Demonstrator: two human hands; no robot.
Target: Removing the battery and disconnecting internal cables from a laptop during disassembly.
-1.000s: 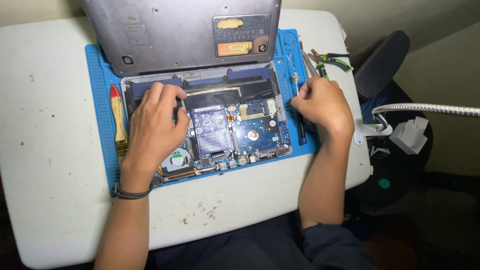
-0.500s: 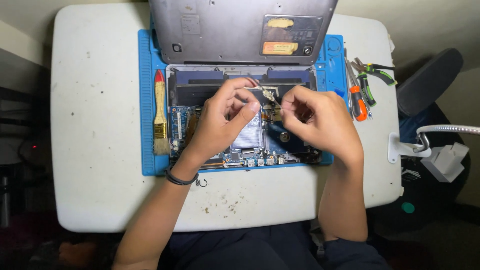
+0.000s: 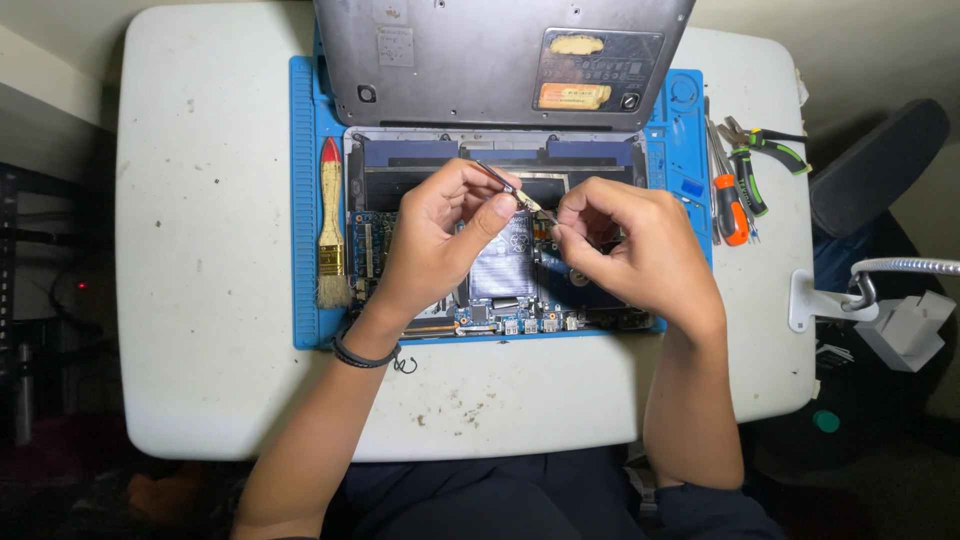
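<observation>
Both hands meet over the opened laptop (image 3: 500, 200) — the left hand (image 3: 445, 235) pinches slim tweezers (image 3: 512, 190) between thumb and fingers, and the right hand (image 3: 630, 250), fingers curled together, nips at the tweezer tip; what it pinches is too small to tell. Beneath them sits the white table (image 3: 200, 250), then the blue mat (image 3: 305, 200) with the laptop's bared board on it. A brush (image 3: 331, 225) lies left of the laptop — screwdrivers (image 3: 730, 195) and pliers (image 3: 765, 145) lie right of the mat.
</observation>
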